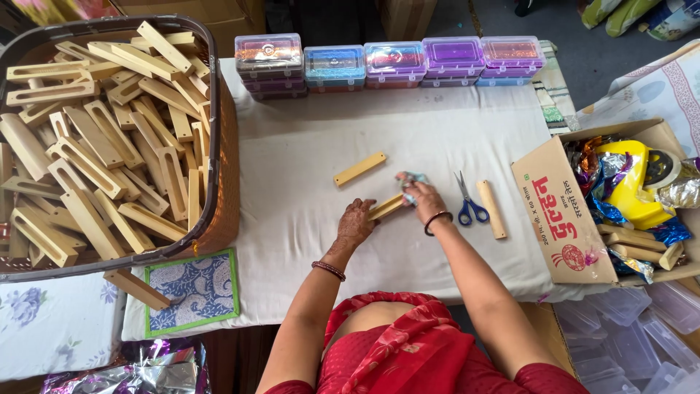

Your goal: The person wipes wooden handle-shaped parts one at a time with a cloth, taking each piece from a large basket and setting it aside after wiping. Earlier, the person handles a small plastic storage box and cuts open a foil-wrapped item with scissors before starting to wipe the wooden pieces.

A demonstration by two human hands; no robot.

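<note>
Wooden block [386,207] on white cloth-covered table [306,153], pinned under left hand [355,224], right hand [425,198] pinching shiny wrapper [409,179] at its end.

View: single head camera, worn high, looking almost straight down.
Facing: away from the body, toward the far edge of the table [306,157], where a row of small plastic boxes [390,62] sits at the top of the frame.
Nearness: arm's reach; left hand [355,225] and right hand [424,198] near the centre, red clothing along the bottom edge.
Left reach: takes in a basket [219,146] of wooden pieces.
Right reach: takes in a cardboard box [558,211].
Shared area: none, only one view.
</note>
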